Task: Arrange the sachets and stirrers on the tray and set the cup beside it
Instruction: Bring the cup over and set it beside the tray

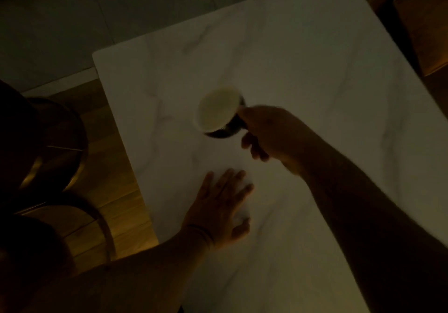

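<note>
The scene is dim. A cup (218,111), dark outside and pale inside, is tilted with its mouth toward me above the white marble table (303,53). My right hand (271,135) grips it at its handle side. My left hand (223,206) lies flat on the table, fingers spread, just below the cup and holding nothing. No tray, sachets or stirrers are visible in this view.
The table's left edge runs diagonally past a wooden floor (121,203). A round stool with a brass rim (60,147) stands left of the table. An orange-brown chair (421,29) sits at the top right corner.
</note>
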{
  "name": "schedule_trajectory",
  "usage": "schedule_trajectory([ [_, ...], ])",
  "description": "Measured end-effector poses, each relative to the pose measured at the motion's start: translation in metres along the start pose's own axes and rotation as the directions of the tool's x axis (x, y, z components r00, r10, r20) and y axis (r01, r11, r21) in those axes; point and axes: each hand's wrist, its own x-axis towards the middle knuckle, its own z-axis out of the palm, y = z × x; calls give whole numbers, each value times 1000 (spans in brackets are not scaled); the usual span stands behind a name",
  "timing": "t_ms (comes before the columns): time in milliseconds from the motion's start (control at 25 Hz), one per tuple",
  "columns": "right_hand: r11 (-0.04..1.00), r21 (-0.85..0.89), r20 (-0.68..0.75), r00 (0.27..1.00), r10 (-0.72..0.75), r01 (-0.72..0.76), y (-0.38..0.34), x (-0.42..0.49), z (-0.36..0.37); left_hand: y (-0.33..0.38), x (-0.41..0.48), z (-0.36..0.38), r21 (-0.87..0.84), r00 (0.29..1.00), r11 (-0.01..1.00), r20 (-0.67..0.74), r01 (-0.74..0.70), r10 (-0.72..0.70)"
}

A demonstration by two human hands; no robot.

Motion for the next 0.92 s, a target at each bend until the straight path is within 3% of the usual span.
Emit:
schedule_trajectory([
  [40,955,286,-17,996,87,-78,20,-21,-3,-1,0,1,16,1000,1000,-11,-11,11],
  [80,876,467,-34,988,149,-116,39,-39,0,-2,1,2,17,1000,1000,-5,-12,12],
  [240,693,714,-128,954,272,-102,108,-85,33,-1,-1,8,65,1000,998,21,-13,12],
  [360,654,750,-156,936,316,-96,129,-101,59,-2,-1,9,76,999,997,31,-14,11],
  [560,803,592,-251,932,261,-65,135,-120,64,-1,-1,9,111,999,994,30,-19,16],
  [720,842,529,-287,912,294,-105,151,-146,63,-2,-1,11,150,1000,988,7,-25,25],
  [920,814,574,-366,861,355,-91,178,-199,71,5,-3,6,192,1000,981,-4,-22,24],
])
